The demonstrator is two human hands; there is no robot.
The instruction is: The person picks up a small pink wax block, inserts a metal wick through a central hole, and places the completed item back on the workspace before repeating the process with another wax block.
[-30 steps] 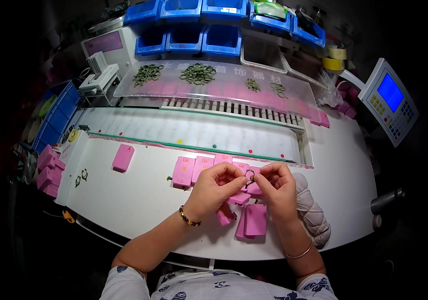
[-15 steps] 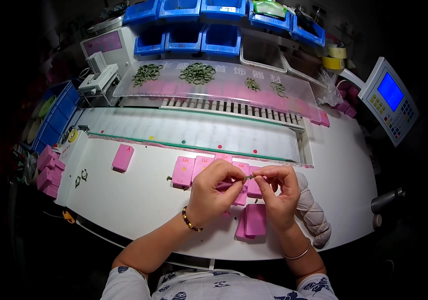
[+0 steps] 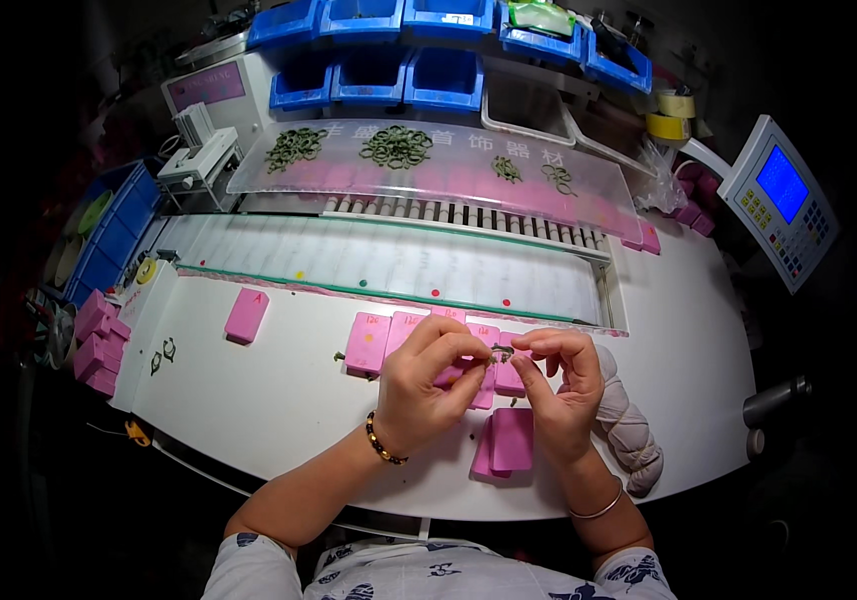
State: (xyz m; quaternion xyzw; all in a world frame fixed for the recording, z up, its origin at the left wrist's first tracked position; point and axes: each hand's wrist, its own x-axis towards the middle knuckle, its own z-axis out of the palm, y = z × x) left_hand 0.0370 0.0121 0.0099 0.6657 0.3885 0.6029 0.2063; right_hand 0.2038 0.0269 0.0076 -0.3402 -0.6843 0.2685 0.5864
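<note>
My left hand (image 3: 431, 385) pinches a small dark-green ring (image 3: 502, 352) between thumb and forefinger, above the middle of the bench. Close against the ring's other side is my right hand (image 3: 561, 385), its thumb and forefinger tips slightly apart. Beneath both hands lies a row of pink blocks (image 3: 367, 342), partly hidden by my fingers. Two more pink blocks (image 3: 512, 438) are stacked near my right wrist. Small green bits lie around the row.
A pink block (image 3: 247, 315) and two small rings (image 3: 163, 355) lie at left. Beyond runs a white conveyor (image 3: 379, 262); green ring piles (image 3: 395, 147) sit on a clear cover behind it. A wrapped cloth roll (image 3: 629, 425) and a control panel (image 3: 782, 195) stand right.
The green ring has turned, so its curved shape now shows between my hands. My right thumb and forefinger have parted slightly. Both arms stay in place.
</note>
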